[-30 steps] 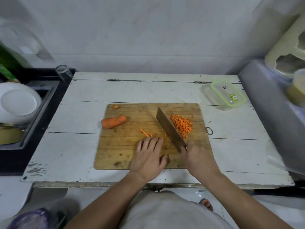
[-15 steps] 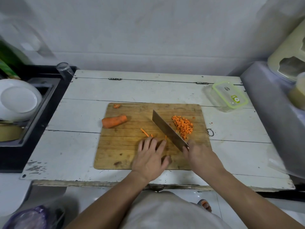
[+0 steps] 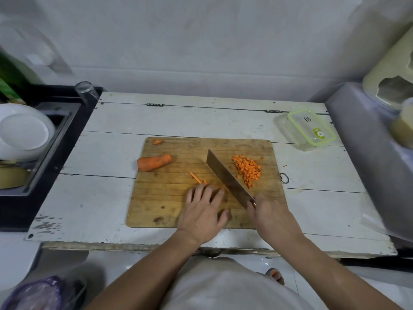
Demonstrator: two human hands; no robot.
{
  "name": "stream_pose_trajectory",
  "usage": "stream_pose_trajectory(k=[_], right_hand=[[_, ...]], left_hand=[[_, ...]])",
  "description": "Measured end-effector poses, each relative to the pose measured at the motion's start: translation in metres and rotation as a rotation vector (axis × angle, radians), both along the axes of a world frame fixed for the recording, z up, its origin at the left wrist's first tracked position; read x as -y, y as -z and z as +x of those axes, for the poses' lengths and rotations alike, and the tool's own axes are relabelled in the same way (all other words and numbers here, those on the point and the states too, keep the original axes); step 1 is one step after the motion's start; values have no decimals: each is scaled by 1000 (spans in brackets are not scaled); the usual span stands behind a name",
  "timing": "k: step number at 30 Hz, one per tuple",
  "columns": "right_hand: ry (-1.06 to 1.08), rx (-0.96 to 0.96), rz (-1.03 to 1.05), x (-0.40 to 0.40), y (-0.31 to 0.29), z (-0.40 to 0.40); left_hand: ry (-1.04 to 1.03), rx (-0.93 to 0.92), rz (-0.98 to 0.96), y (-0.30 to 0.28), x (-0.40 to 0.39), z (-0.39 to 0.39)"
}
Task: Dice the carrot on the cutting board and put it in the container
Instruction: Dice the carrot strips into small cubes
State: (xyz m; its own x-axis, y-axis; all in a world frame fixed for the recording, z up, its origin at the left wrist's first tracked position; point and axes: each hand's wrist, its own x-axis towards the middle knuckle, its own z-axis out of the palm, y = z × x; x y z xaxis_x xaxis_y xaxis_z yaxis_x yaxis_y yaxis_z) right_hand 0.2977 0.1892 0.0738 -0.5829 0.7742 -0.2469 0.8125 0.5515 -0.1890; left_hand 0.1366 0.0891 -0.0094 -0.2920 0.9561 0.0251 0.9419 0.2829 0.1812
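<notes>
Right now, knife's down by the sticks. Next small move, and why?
Probably lift the knife and chop across the carrot sticks that the left hand steadies. Those strips are uncut, the diced pile lies right of the blade, a carrot chunk waits, and the container looks empty.

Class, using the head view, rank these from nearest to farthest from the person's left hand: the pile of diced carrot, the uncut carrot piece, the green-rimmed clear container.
From the left hand:
1. Pile of diced orange carrot, on the wooden board's right side, beyond the cleaver blade.
2. Uncut orange carrot piece, on the board's far left.
3. Green-rimmed clear plastic container, at the table's far right corner.
</notes>
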Motion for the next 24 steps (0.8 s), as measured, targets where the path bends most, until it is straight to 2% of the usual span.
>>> stream_pose_trajectory(k=[9, 14, 18, 24], right_hand=[[21, -106, 3, -5, -3, -5], [15, -11, -3, 5, 0, 3], [62, -24, -9, 3, 5, -16], [115, -131, -92, 1, -6, -4]], left_hand=[[16, -1, -10, 0, 3, -2], [14, 18, 11, 1, 6, -3], [17, 44, 44, 0, 6, -3], [-52, 295, 337, -4, 27, -22]])
